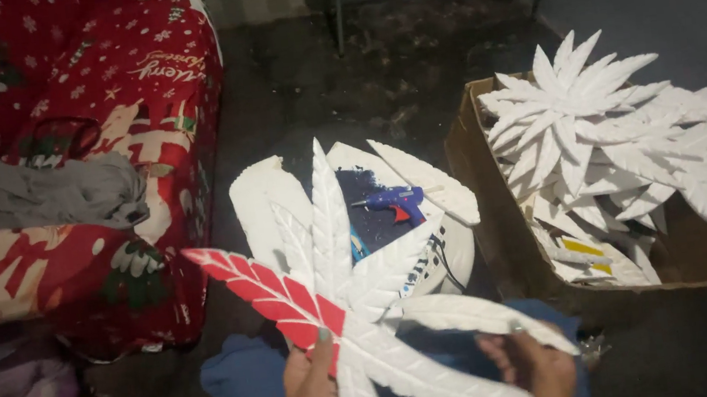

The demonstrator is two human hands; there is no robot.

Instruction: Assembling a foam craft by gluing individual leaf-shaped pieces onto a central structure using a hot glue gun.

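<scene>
The left hand (311,394) holds a big flower made of white foam leaves with one red leaf (348,300). Its grip is closed on the flower near the middle, with the thumb pressed on the front where the red leaf meets the white ones. The right hand (536,369) holds the same flower by a long white leaf that points to the right. Its grip is closed too, with fingers curled over the edge of that leaf. The flower is low in the middle of the view, held up over the person's blue trouser legs (242,385).

Behind the flower lies a round white foam board (456,253) on the dark floor (341,77). A blue glue gun (396,202) rests on it, and loose white foam leaves (426,182) lie around it, just beside the gun.

To the right stands a brown cardboard box (495,210). More white foam leaf flowers (590,112) are piled in it and stick out over its rim.

To the left is a sofa with a red holiday-print cover (123,91). A grey cloth (47,194) lies crumpled on it.
</scene>
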